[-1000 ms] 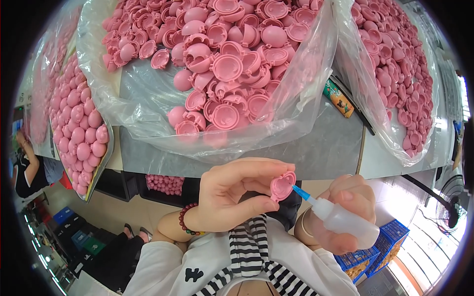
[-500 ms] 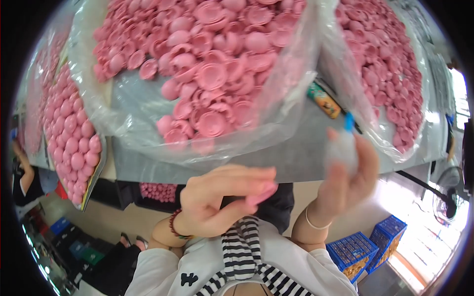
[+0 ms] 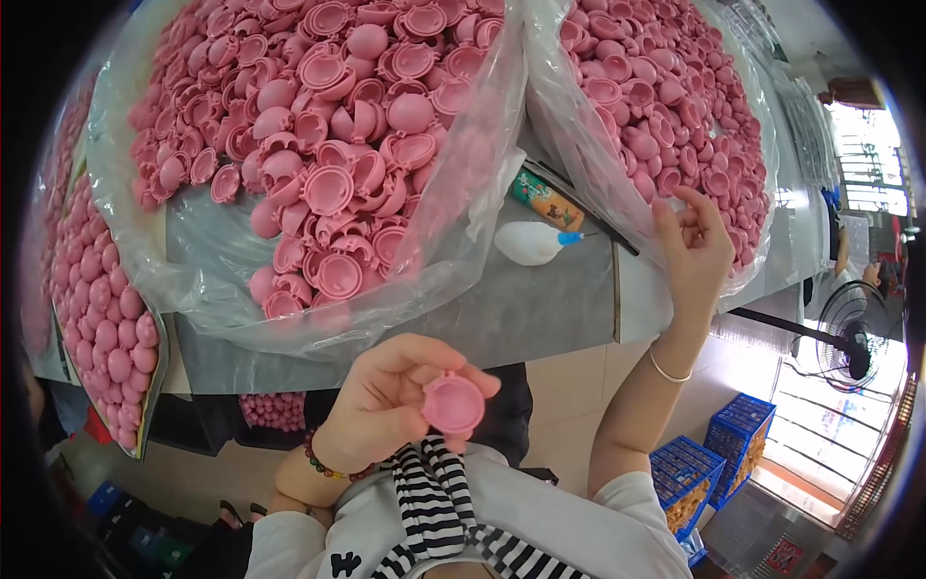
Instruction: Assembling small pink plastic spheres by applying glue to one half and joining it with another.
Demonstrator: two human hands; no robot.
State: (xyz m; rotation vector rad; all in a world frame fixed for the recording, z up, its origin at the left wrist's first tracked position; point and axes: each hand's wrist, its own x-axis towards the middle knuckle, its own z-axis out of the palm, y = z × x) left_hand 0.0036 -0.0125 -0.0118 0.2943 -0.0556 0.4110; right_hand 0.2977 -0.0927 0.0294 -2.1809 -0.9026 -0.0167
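Observation:
Between the thumb and fingers of my left hand (image 3: 391, 391) is a pink plastic half shell (image 3: 453, 403), its round hollow side facing up toward me. My right hand (image 3: 696, 241) reaches to the near edge of the right-hand heap of pink half shells (image 3: 666, 92). Its fingers are bent and apart, and I see nothing held in them. On the grey table between the heaps lies a white squeeze bottle (image 3: 526, 243) with a blue tip, on its side. Another heap of pink half shells (image 3: 328, 188) spreads over clear plastic sheeting in front of me.
Next to the bottle lie a green-and-orange printed tube (image 3: 547, 200) and a thin black stick-like tool. Pink rounded pieces (image 3: 101, 328) fill a tray at the left. Blue crates (image 3: 685, 478) stand on the floor at right, near a fan (image 3: 854, 333).
My right hand has put the squeeze bottle down on the table and moved right to the other heap. My left hand still holds the half shell, now turned hollow side up. The view has shifted.

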